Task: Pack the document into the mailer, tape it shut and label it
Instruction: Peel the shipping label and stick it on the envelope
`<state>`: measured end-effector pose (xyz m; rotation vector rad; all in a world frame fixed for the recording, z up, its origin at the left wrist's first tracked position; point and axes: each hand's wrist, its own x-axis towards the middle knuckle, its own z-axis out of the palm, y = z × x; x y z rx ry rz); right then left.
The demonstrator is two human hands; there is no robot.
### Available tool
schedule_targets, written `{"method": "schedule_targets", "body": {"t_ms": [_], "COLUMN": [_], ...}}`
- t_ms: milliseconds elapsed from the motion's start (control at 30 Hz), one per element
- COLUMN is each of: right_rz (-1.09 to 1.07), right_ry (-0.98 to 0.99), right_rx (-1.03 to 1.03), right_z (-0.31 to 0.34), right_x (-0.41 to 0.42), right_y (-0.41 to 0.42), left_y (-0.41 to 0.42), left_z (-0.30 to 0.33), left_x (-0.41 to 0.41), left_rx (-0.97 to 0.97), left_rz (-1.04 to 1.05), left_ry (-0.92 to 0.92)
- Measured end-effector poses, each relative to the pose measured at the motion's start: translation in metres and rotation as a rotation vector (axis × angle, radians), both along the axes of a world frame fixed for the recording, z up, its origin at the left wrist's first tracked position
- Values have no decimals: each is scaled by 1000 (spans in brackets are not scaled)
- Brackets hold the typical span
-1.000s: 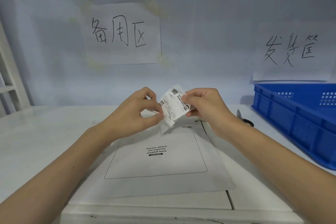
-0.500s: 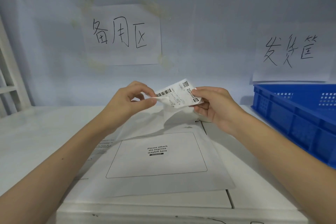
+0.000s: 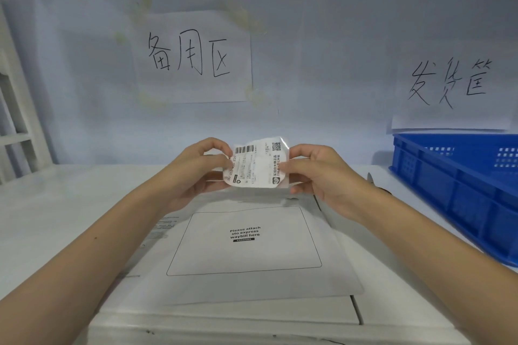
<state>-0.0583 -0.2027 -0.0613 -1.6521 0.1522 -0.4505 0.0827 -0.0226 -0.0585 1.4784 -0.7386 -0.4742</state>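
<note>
A grey-white mailer (image 3: 252, 283) lies flat in front of me, with a printed frame that reads "Please attach sto express waybill here". Above its far edge I hold a small white shipping label (image 3: 256, 166) with a barcode and a QR code, printed face toward me. My left hand (image 3: 196, 173) pinches the label's left edge. My right hand (image 3: 316, 173) pinches its right edge. The label is curled, and a clear backing shows along its right side. The document is not visible.
The mailer rests on a white box top (image 3: 252, 319) on a white table (image 3: 56, 204). A blue plastic crate (image 3: 459, 193) stands at the right. Scissors (image 3: 372, 179) lie partly hidden behind my right wrist. Two handwritten paper signs hang on the wall.
The label has turned from lying nearly flat to facing me, held wider between both hands. Both hands have shifted slightly along its edges.
</note>
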Motion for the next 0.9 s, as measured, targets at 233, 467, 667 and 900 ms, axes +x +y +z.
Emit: {"method": "schedule_targets", "body": {"t_ms": [233, 467, 667, 900], "right_rz": [52, 73, 62, 138], "right_ry": [47, 19, -68, -116], "right_rx": [-117, -95, -50, -13], "right_z": [-4, -4, 0, 3], "right_x": [1, -1, -3, -6], "right_y": [2, 0, -2, -3], "left_y": [-1, -5, -3, -1], "left_z": [-2, -3, -4, 0], "left_x": [1, 4, 8, 5], "left_rx": [-23, -21, -114, -175], "left_rz": [61, 110, 155, 140], "left_ry": [-103, -50, -76, -68]}}
